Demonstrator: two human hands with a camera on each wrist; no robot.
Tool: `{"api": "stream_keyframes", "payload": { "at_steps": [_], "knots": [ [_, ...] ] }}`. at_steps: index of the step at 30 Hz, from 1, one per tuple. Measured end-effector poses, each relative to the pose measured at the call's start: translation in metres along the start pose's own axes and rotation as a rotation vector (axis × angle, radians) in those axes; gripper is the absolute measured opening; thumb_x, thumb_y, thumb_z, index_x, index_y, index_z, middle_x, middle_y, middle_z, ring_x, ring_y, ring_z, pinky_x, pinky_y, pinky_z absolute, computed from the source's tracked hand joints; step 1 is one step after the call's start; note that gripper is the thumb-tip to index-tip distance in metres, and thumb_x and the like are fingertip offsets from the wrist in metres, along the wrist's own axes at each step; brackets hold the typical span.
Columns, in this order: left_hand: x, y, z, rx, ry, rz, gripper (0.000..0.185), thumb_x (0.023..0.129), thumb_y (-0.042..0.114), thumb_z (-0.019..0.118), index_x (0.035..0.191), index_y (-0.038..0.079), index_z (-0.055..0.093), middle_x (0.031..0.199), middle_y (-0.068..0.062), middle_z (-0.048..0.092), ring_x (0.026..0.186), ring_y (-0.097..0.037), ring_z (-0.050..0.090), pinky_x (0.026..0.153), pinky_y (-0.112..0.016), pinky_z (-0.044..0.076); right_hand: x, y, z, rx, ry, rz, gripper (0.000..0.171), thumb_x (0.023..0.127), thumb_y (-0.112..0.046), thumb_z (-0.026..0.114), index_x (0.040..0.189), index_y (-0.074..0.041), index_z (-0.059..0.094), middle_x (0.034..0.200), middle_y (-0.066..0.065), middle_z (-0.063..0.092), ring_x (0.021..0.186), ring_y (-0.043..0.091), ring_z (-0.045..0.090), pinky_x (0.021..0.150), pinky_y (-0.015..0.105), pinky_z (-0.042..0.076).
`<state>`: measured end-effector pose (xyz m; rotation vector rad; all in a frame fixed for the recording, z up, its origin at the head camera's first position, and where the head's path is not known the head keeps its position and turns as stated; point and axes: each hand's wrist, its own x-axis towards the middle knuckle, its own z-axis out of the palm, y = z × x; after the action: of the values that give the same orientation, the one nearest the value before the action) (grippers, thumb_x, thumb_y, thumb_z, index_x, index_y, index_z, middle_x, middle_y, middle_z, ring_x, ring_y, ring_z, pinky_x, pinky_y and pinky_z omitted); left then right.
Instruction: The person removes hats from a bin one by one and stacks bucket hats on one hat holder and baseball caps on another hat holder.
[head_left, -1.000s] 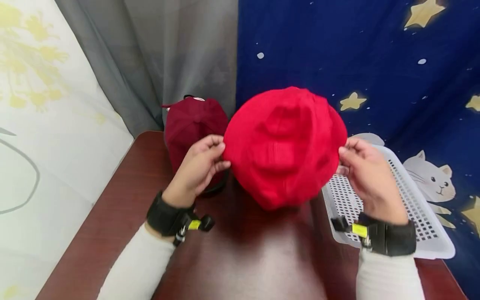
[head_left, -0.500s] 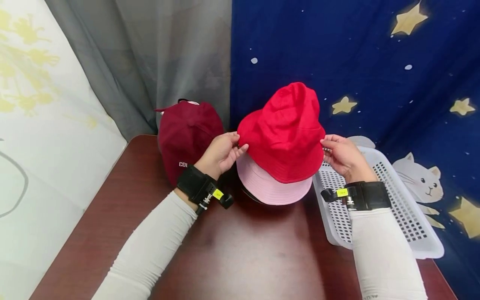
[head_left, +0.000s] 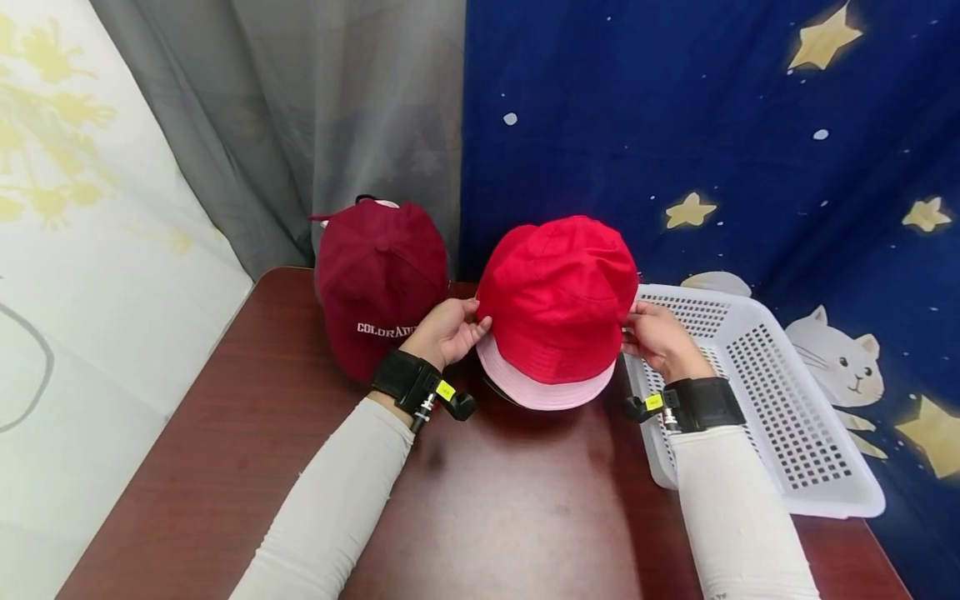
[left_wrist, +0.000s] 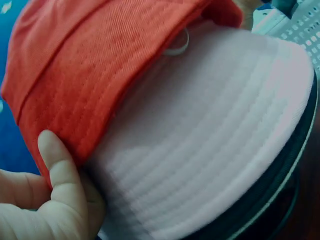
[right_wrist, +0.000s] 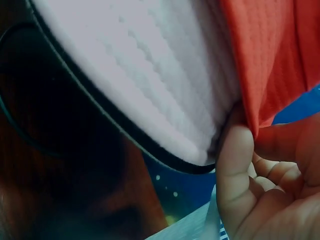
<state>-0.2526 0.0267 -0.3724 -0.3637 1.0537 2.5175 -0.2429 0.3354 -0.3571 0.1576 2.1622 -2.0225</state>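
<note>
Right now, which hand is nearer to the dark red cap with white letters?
The left hand. It pinches the red hat's brim right beside the dark red cap. The right hand holds the brim's opposite side, by the white basket, with the red hat between.

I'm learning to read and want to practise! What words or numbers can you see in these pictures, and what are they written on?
"COLORAD": white capital letters on the front of the dark maroon fabric baseball cap; the word's end is hidden behind the person's left hand.
The small yellow tags on the two black wrist straps carry marks too small to read.
The bright red fabric bucket hat, the pale pink bucket hat under it and the white perforated plastic basket show no text.
</note>
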Motion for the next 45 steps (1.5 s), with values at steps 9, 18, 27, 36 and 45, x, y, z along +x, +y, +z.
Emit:
{"api": "stream_keyframes", "payload": {
  "at_steps": [9, 18, 27, 36, 45],
  "knots": [
    [-0.003, -0.006, -0.006, -0.042, -0.037, -0.001, 0.014, 0.106, 0.008, 0.039, 0.098, 0.007, 0.051, 0.095, -0.005, 0.051, 0.074, -0.012, 0.053, 0.055, -0.014, 0.049, -0.028, -0.028, 0.001, 0.122, 0.073, -0.125, 0.017, 0.102, -0.006, 0.05, 0.09, -0.009, 0.062, 0.078, 0.0, 0.061, 0.058, 0.01, 0.058, 0.052, 0.018, 0.052],
    [0.002, -0.007, -0.007, -0.027, 0.009, -0.015, 0.014, 0.108, 0.013, 0.037, 0.105, 0.01, 0.05, 0.103, -0.005, 0.05, 0.076, -0.013, 0.053, 0.05, -0.013, 0.047, -0.018, -0.016, 0.009, 0.081, 0.076, -0.087, 0.029, 0.102, -0.002, 0.043, 0.082, -0.011, 0.061, 0.077, -0.001, 0.058, 0.056, 0.009, 0.057, 0.049, 0.017, 0.049],
    [0.004, -0.007, -0.01, 0.022, 0.01, -0.009, 0.013, 0.107, 0.013, 0.04, 0.111, 0.007, 0.051, 0.108, -0.004, 0.049, 0.083, -0.014, 0.051, 0.051, -0.013, 0.048, -0.008, 0.007, 0.013, -0.201, 0.012, 0.012, 0.028, 0.098, 0.005, 0.031, 0.122, 0.008, 0.046, 0.08, 0.003, 0.054, 0.063, 0.011, 0.058, 0.06, 0.023, 0.055],
    [0.011, -0.02, -0.022, 0.022, 0.022, 0.013, 0.01, 0.108, 0.013, 0.041, 0.103, 0.01, 0.05, 0.102, -0.005, 0.048, 0.077, -0.012, 0.051, 0.052, -0.013, 0.046, -0.007, 0.008, 0.018, -0.183, 0.027, -0.002, 0.014, 0.101, 0.0, 0.038, 0.108, 0.003, 0.05, 0.08, 0.001, 0.056, 0.061, 0.011, 0.058, 0.057, 0.022, 0.054],
    [-0.026, -0.042, -0.037, -0.012, -0.133, -0.021, 0.011, 0.102, 0.008, 0.042, 0.094, 0.007, 0.05, 0.082, -0.006, 0.053, 0.063, -0.014, 0.058, 0.061, -0.021, 0.054, -0.035, 0.01, 0.008, -0.076, -0.041, 0.025, 0.02, 0.1, -0.003, 0.038, 0.119, 0.0, 0.044, 0.083, 0.001, 0.055, 0.06, 0.012, 0.063, 0.054, 0.021, 0.053]
  ]
}}
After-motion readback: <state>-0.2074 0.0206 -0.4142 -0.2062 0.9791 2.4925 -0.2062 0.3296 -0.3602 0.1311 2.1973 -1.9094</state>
